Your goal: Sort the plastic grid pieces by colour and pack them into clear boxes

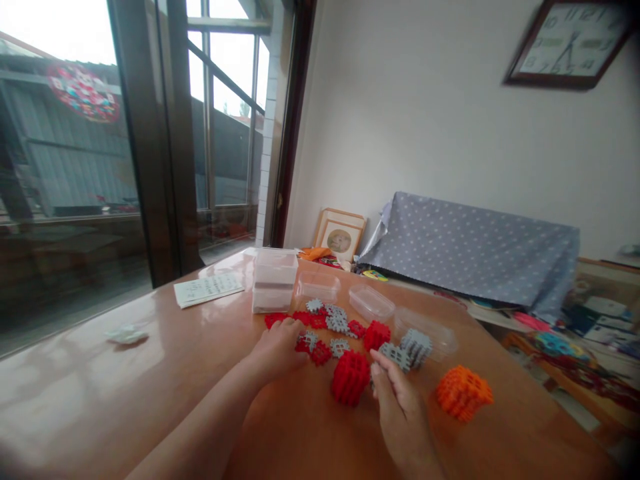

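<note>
My left hand (pixel 280 346) is palm down at the left of the loose red pieces (pixel 320 353) and grey pieces (pixel 339 347). Its thumb stands apart from the fingers, whose tips are partly hidden. My right hand (pixel 400 407) is closed, thumb against forefinger, and a bit of a grey plastic building piece (pixel 372 383) shows at its fingertips, mostly covered. Just left of it stands a red stack of notched pieces (pixel 351 379). Behind are a smaller red stack (pixel 377 335) and a grey stack (pixel 416 347). An orange stack (pixel 464 393) sits to the right.
Clear plastic containers (pixel 371 303) stand behind the pieces, beside stacked white boxes (pixel 274 270). Written paper sheets (pixel 209 289) and a small crumpled packet (pixel 127 334) lie at left on the brown table (pixel 175 373). A dotted cloth (pixel 475 253) drapes something beyond.
</note>
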Tool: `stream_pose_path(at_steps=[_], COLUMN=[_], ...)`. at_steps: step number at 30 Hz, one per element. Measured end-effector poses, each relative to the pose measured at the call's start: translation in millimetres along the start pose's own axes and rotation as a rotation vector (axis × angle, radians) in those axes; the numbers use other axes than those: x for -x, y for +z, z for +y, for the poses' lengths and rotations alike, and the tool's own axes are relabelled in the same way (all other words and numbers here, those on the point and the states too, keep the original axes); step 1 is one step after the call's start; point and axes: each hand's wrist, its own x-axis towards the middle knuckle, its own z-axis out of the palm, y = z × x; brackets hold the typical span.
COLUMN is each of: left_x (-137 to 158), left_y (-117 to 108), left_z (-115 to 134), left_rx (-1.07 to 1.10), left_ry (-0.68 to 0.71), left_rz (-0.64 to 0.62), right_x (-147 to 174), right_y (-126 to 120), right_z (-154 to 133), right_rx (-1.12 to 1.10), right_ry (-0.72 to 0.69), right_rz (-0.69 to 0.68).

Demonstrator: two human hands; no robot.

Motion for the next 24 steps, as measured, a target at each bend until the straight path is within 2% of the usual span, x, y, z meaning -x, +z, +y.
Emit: stream_pose_path(at_steps=[3,7,12,18,24], left_x=[4,0,-6,-4,-2], left_y=[2,10,13,11,23], left_z=[5,1,-4,0,13], left_rx=[-0.128,-0.232,-0.23,-0.211,-0.184], left_ry=[0.012,0.022,0.028,0.029,0.23], left_rz=[-0.066,-0.042,0.005,-0.009,0.012], right_x=[0,-2,-2,-1,-2], right_y=[2,4,4,5,6], right_z=[1,5,6,3,6], right_rx=[-0.02,-0.04,-0.055,-0.064,-0.115], right_ry=[0.006,0.009,0.016,0.022,-0.014], right_rz=[-0.008,-0.025,-0.029,-0.028,0.001])
